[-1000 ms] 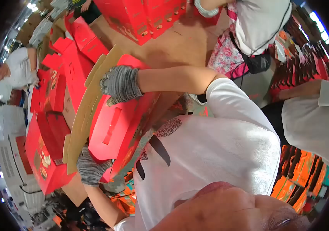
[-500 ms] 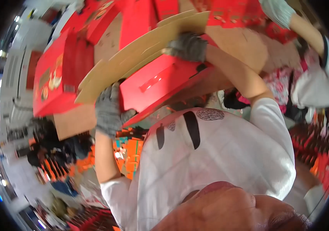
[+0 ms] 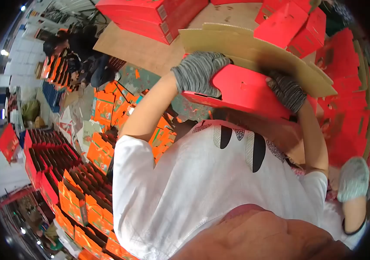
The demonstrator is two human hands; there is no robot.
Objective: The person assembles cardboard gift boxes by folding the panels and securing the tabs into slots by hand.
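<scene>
A red cardboard box (image 3: 245,89) is between my gloved hands, in front of my white shirt. Its tan inner flap (image 3: 254,52) stands raised along the far side. My left hand (image 3: 201,73), in a grey knitted glove, grips the box's left end. At the right end, my right hand (image 3: 286,90), gloved alike, is closed on the edge near the flap. The box hides parts of the fingers of both hands.
Red boxes (image 3: 150,17) stand on the cardboard-covered table (image 3: 141,47); more red cartons (image 3: 345,108) are at right. A co-worker's gloved hand (image 3: 354,180) is at lower right. Stacks of orange cartons (image 3: 102,212) and red ones (image 3: 46,160) fill the left side.
The view has swung round, bringing orange and red stacks in at left. Between my hands, the box has gone from steeply slanted to nearly level across the view. Both hands still hold it.
</scene>
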